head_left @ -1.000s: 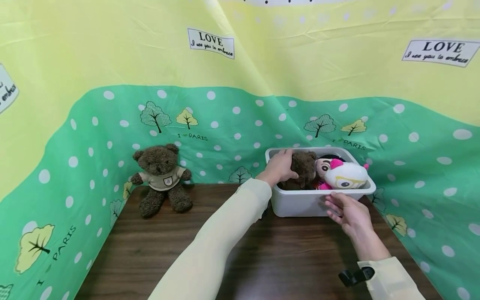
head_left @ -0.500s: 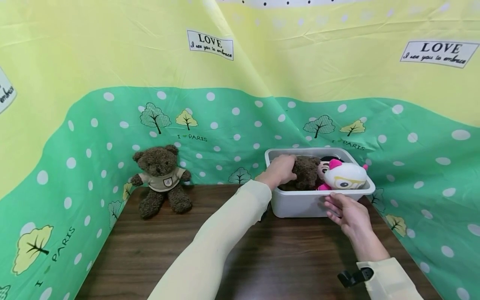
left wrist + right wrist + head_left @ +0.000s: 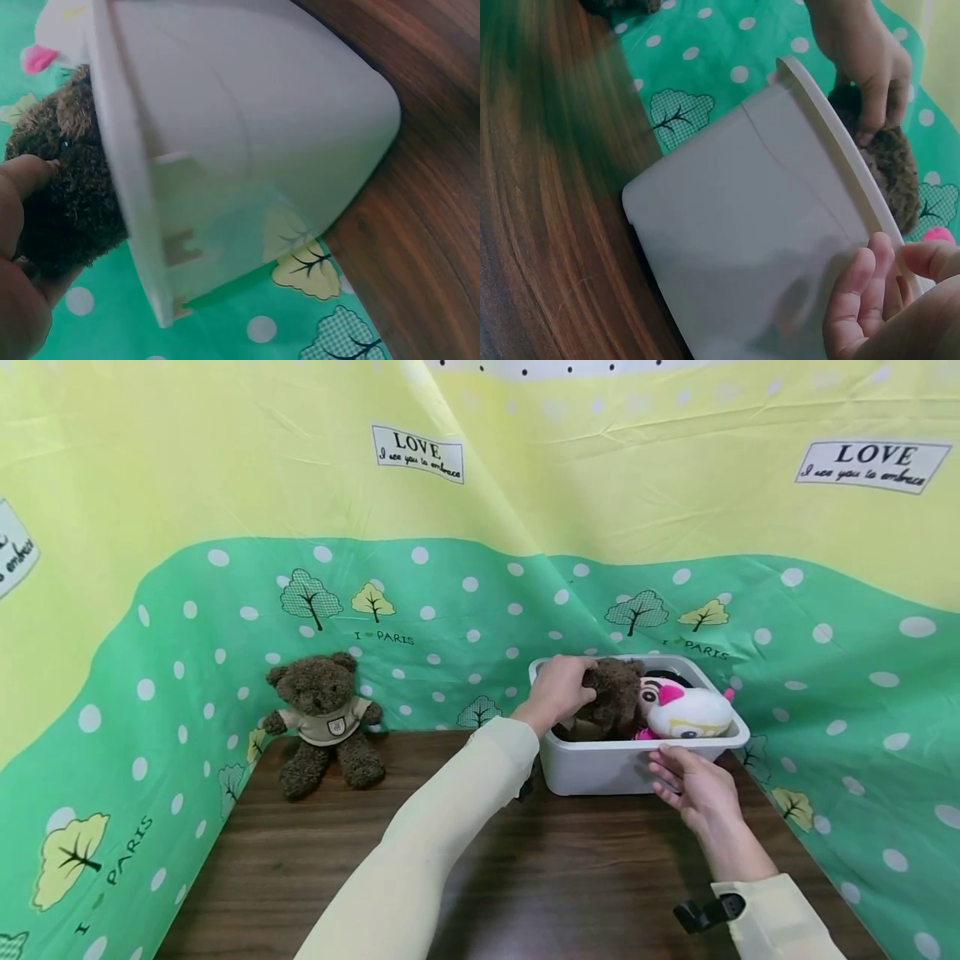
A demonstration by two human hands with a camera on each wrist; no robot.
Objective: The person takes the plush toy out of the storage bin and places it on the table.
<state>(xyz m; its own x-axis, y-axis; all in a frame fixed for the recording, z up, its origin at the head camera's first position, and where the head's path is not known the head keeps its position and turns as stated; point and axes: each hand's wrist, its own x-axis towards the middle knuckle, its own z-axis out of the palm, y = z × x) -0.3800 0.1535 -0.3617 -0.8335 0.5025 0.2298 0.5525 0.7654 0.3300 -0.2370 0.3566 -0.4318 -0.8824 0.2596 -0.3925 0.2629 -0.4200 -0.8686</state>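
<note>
A light grey plastic bin (image 3: 600, 770) stands at the back right of the table. My left hand (image 3: 558, 693) reaches over its left end and grips a brown teddy bear (image 3: 621, 693) inside; the bear's fuzzy head (image 3: 71, 187) shows above the rim in the left wrist view. With thumb over the front rim and fingers against the outside wall, my right hand (image 3: 701, 785) holds the bin. Beside the bear lie a white plush toy (image 3: 693, 708) with pink ears and a partly hidden doll (image 3: 648, 693) with a printed face. The bear's lower body is hidden.
Another brown teddy bear (image 3: 318, 714) in a beige shirt sits at the back left of the dark wooden table (image 3: 570, 868). A green and yellow printed cloth (image 3: 435, 610) hangs behind and along both sides, close to the bin.
The bear in the bin first shifted right and lower, then rose with my left hand. The white plush toy has tipped slightly forward. My right hand stays at the rim.
</note>
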